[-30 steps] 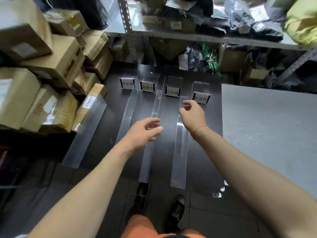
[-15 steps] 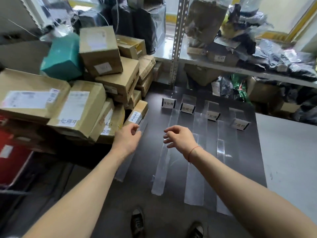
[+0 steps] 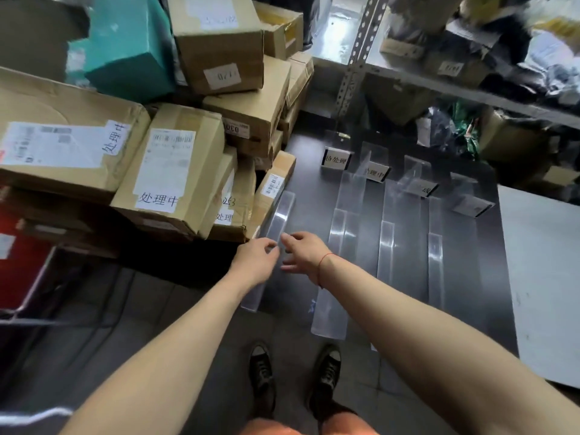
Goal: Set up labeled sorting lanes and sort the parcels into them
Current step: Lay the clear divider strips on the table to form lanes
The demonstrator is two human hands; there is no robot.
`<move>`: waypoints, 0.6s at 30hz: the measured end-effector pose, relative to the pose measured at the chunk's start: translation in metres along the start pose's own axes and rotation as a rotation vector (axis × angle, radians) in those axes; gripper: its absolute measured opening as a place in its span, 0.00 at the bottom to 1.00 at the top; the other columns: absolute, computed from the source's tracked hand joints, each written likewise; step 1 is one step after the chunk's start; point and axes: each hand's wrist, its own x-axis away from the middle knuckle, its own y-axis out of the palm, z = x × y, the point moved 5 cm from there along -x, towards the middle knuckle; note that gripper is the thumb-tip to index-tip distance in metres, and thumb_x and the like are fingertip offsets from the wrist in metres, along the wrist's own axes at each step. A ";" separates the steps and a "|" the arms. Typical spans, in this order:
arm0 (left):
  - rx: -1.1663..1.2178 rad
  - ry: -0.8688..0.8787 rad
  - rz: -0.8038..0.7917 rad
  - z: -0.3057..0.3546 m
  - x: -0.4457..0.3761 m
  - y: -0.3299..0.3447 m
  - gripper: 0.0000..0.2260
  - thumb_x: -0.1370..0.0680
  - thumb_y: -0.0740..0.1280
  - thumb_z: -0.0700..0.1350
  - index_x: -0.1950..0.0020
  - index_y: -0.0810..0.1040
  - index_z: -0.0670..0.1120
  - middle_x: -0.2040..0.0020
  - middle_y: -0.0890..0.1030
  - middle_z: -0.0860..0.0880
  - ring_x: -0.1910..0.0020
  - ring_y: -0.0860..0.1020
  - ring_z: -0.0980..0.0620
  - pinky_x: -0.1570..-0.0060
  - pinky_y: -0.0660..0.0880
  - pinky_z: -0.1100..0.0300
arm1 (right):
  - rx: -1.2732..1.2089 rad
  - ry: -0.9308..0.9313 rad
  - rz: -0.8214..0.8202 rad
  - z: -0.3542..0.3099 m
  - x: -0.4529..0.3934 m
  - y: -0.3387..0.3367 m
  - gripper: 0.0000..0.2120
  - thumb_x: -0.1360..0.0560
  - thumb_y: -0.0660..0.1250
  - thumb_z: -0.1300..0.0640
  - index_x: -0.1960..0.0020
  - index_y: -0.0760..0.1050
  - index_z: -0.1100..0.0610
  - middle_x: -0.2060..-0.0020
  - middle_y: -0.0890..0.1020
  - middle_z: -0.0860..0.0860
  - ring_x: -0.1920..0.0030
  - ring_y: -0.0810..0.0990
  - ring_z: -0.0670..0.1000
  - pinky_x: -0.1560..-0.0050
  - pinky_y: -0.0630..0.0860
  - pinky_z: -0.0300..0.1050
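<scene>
Several clear plastic divider strips lie lengthwise on a dark mat, with small labeled sign stands at their far ends. The leftmost strip leans beside a pile of cardboard parcels carrying white labels. My left hand and my right hand hover close together over the near half of that leftmost strip, fingers loosely bent, holding nothing. Whether the fingertips touch the strip is unclear.
A teal box tops the parcel pile at left. A metal shelf rack with bags and boxes stands behind the mat. A grey board lies at right. A red crate is at far left. My shoes stand before the mat.
Both hands moved left from the middle strips to the leftmost strip beside the parcels, coming close together. My view turned left, bringing the parcel pile into sight.
</scene>
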 end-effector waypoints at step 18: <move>-0.078 0.120 -0.076 0.009 0.012 -0.005 0.18 0.14 0.58 0.48 0.24 0.75 0.51 0.32 0.81 0.40 0.33 0.78 0.39 0.34 0.76 0.46 | -0.087 -0.012 -0.054 0.004 0.006 0.010 0.34 0.17 0.63 0.61 0.15 0.54 0.51 0.29 0.77 0.60 0.43 0.86 0.62 0.46 0.85 0.64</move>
